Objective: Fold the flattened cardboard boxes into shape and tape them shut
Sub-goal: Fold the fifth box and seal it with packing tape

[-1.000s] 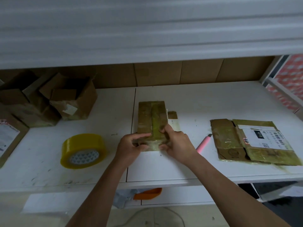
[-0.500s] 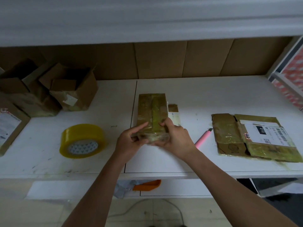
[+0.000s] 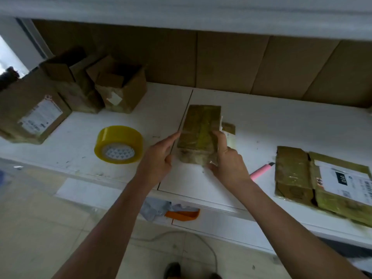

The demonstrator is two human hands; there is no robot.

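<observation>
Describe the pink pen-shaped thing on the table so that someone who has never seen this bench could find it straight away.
Start at the white table and find the flattened, tape-covered cardboard box with a white shipping label near its right end. Just left of that box, beside the right hand, lies the slim pink pen-shaped tool. It is the only pink thing among brown cardboard and a yellow tape roll.

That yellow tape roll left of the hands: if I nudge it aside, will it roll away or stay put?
The tape roll lies flat on its side on the white table, so it will probably slide rather than roll. Its thick winding suggests some weight, so it should not tip easily. Stood on edge, it would likely roll.
</observation>
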